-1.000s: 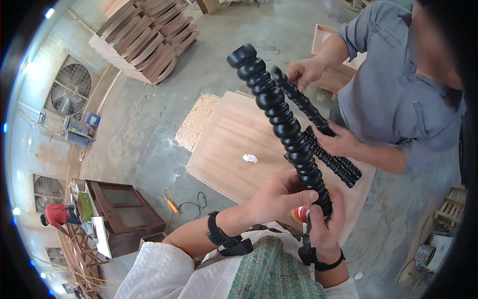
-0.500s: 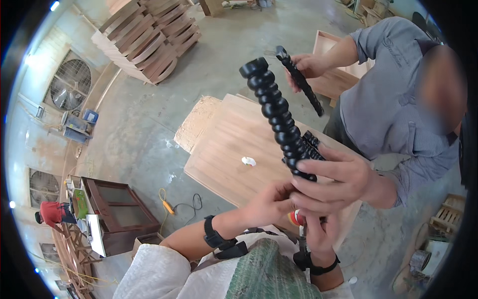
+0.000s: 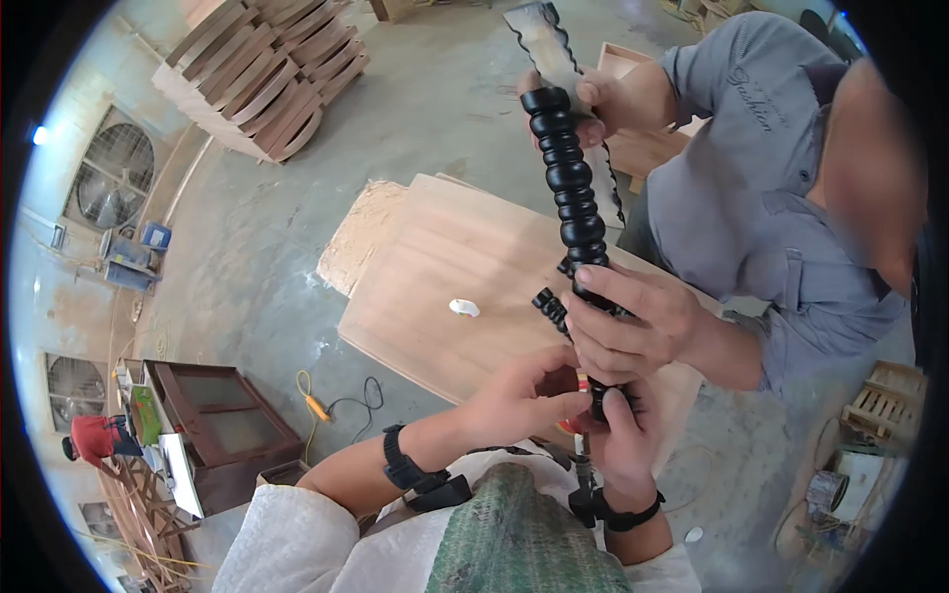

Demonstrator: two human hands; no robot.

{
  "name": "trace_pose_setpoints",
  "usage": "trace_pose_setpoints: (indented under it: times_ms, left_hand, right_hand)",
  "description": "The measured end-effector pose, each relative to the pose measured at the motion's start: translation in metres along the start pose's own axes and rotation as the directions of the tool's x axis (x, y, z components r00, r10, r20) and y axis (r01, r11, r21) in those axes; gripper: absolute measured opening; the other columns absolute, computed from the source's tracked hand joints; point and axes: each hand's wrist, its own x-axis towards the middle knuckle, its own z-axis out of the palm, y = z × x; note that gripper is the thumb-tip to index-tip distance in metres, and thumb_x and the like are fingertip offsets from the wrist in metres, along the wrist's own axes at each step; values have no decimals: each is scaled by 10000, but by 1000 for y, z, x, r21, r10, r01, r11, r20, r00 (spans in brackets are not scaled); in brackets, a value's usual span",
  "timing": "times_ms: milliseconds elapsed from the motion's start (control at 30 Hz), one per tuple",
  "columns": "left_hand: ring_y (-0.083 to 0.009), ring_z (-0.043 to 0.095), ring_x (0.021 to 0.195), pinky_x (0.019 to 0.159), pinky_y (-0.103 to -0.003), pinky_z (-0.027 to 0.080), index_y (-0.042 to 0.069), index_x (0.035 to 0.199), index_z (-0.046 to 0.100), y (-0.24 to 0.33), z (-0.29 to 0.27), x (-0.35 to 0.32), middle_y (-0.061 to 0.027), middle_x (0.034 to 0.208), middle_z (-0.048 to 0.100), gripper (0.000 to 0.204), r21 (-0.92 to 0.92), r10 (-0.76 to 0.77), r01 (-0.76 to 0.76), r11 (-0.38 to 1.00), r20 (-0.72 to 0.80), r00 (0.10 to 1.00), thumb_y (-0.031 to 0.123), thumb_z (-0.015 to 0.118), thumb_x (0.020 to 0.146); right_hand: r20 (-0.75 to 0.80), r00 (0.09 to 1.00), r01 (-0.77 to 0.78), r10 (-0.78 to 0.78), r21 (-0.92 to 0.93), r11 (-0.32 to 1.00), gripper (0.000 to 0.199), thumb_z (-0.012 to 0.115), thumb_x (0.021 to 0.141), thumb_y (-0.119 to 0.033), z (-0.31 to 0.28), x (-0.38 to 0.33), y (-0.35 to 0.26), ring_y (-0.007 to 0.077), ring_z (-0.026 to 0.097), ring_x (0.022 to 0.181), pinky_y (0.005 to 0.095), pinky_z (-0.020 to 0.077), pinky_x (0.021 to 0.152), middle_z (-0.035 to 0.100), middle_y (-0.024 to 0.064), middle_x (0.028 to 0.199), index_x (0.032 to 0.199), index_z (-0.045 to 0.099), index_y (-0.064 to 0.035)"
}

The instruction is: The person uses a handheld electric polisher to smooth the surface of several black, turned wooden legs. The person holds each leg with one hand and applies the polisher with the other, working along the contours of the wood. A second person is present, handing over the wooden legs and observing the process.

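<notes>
A long black beaded spindle [image 3: 568, 183] stands tilted over the board, with a co-worker's hand [image 3: 633, 321] wrapped round its lower part. My right hand [image 3: 633, 425] is closed at its bottom end, the thumb pressed on a black piece there. Close beside it, my left hand [image 3: 529, 395] has its fingers curled inward; what they pinch is hidden. Something red [image 3: 570, 425] shows partly between my hands. The co-worker's other hand [image 3: 618, 104] holds a second strip [image 3: 544, 44], pale and flat-faced with wavy black edges. A shorter black beaded piece [image 3: 550, 308] pokes out behind the spindle.
Below the hands lies a wide wooden board [image 3: 445, 257] bearing a small white object [image 3: 464, 308]. Curved wooden parts [image 3: 262, 79] are stacked at the far left. A dark cabinet [image 3: 227, 415] stands left, near a cable with a yellow part [image 3: 316, 408]. A person in red [image 3: 94, 440] works beyond.
The co-worker's second strip has risen and turned, so its pale flat face now shows. The spindle has become more upright, its lower end now between my right thumb and fingers.
</notes>
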Motion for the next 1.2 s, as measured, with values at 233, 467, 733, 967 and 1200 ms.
trace_pose_setpoints:
  times_ms: [233,467,733,967,1200]
  left_hand:
    - [-135,672,968,842,-291,538,-1,1273,551,0,2,5,-72,1034,683,301,31,-40,39,999,14,999,37,644,989]
    - [-79,616,843,759,-255,523,-11,1226,564,-8,0,7,-3,890,621,288,70,26,-25,997,-6,1000,120,673,995]
    - [-58,580,812,700,-228,465,6,1277,567,-8,1,5,1,883,615,332,1,11,-11,1000,-14,1000,35,683,967]
    - [-75,594,815,702,-237,475,2,1284,562,-16,0,6,-18,909,623,335,-93,-15,14,996,-6,1000,36,677,971]
    - [-65,590,785,701,-240,498,-4,1204,595,-17,-9,21,-10,907,629,234,-82,75,-99,992,-262,962,126,631,1013]
  right_hand:
    - [28,994,-108,105,142,984,298,522,1020,-105,-17,3,5,93,597,761,245,500,618,625,33,1015,1306,549,-30]
    - [65,992,-114,105,154,981,314,543,1013,-176,-15,4,1,152,689,847,319,601,745,676,76,1031,1282,566,-16]
    - [65,990,-134,125,163,978,234,554,1003,-80,-16,2,5,95,605,828,260,509,643,616,33,1033,1229,556,-21]
    - [68,991,-127,120,126,984,172,569,997,-59,-17,2,8,88,572,760,262,489,629,602,28,966,1166,553,-33]
    - [64,997,-23,32,-126,992,149,613,958,-33,-20,-2,14,71,542,778,250,465,653,578,21,961,1081,530,-17]
